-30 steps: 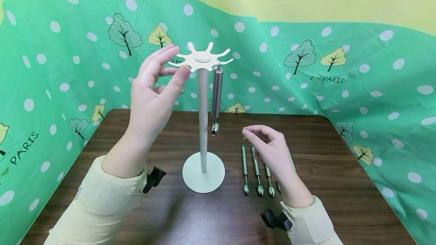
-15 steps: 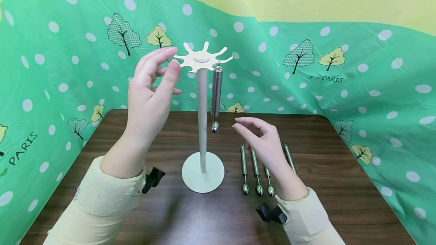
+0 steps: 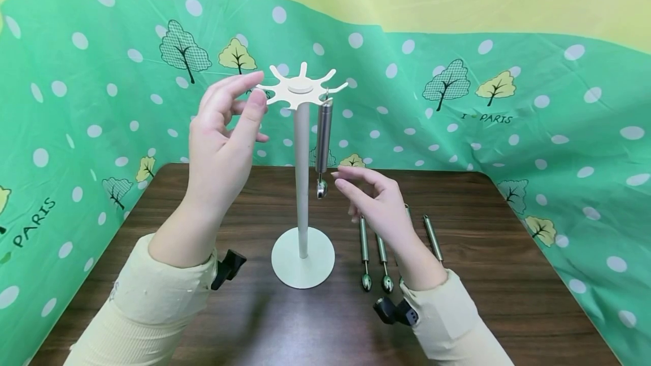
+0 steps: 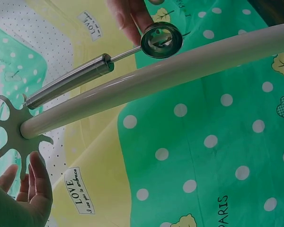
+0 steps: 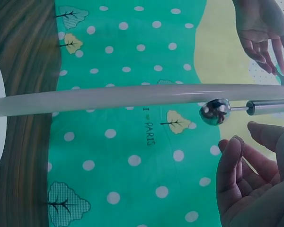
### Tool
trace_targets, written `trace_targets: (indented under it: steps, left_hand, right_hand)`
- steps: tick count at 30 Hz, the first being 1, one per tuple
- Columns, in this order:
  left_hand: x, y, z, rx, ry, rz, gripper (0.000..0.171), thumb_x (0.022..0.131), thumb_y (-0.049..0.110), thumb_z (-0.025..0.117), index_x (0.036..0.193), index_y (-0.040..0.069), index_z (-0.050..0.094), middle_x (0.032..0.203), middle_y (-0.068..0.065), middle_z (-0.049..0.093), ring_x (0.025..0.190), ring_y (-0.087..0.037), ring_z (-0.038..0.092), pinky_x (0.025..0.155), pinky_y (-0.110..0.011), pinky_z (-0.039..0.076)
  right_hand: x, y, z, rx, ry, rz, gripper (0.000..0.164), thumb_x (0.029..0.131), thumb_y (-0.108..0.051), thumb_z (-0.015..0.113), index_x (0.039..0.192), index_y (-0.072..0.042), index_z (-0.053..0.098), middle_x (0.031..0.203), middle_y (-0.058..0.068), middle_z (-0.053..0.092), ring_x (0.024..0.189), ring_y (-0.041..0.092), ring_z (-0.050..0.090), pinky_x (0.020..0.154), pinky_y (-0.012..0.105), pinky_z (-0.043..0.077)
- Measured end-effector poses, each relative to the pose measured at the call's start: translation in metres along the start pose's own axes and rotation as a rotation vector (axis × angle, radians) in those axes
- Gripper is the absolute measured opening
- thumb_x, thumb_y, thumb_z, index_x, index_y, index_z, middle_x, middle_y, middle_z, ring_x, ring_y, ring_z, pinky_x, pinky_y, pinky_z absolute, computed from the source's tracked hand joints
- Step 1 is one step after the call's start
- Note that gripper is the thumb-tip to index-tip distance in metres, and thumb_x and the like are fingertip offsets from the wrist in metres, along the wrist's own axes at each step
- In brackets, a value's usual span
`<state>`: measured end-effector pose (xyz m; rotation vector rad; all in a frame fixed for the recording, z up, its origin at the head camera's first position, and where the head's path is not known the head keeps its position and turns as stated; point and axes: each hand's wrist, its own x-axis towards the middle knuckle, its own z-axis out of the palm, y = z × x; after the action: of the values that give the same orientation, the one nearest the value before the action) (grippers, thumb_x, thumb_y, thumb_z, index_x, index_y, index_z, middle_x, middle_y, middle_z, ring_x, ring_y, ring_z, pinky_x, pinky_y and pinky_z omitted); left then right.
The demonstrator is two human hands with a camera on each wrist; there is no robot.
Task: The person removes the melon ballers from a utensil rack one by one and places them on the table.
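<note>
A white rack (image 3: 302, 179) with a round base and a star of curved arms stands mid-table. From one arm hangs a steel melon baller (image 3: 324, 134), bowl downward; its bowl (image 5: 215, 112) shows large in the right wrist view. My left hand (image 3: 218, 129) is raised at the rack's left, thumb and index finger apart on either side of an arm tip; contact is unclear. My right hand (image 3: 378, 202) hovers right of the hanging bowl, thumb and fingertips apart, holding nothing. Beneath it lie several similar steel tools (image 3: 364, 250), partly hidden by the hand and forearm.
The dark wooden table (image 3: 483, 275) carries the rack and tools. A green and yellow printed cloth (image 3: 386, 83) hangs behind and along the sides. Both wrists wear small black cameras.
The rack's star top has turned slightly, its far arms shifting left. My left hand has eased a little left. My right hand has moved up and left from the lying tools toward the hanging bowl.
</note>
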<state>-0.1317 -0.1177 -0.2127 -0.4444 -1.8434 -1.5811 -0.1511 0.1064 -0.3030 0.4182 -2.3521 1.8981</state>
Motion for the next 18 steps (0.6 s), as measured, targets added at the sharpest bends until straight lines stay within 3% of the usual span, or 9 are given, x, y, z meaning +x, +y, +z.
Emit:
trace_targets:
  steps: [12,18]
  left_hand:
    - [0.001,0.000,0.000,-0.029,-0.015,-0.036,0.033,0.101,0.020,0.056,0.131,0.008,0.064,0.118,0.001,0.065,0.093,-0.016,0.064,0.066,-0.026,0.057]
    - [0.001,-0.001,0.000,-0.031,-0.012,-0.024,0.033,0.100,0.021,0.057,0.130,0.008,0.064,0.118,0.002,0.066,0.093,-0.016,0.065,0.065,-0.027,0.057]
  right_hand:
    - [0.008,-0.003,0.016,0.044,-0.049,-0.005,0.032,0.094,-0.015,0.067,0.124,-0.006,0.068,0.116,0.010,0.068,0.053,0.012,0.055,0.051,0.027,0.054]
    - [0.009,-0.004,0.021,0.062,-0.048,-0.021,0.026,0.093,-0.012,0.068,0.115,0.000,0.070,0.093,-0.001,0.070,0.052,0.011,0.055,0.051,0.027,0.054]
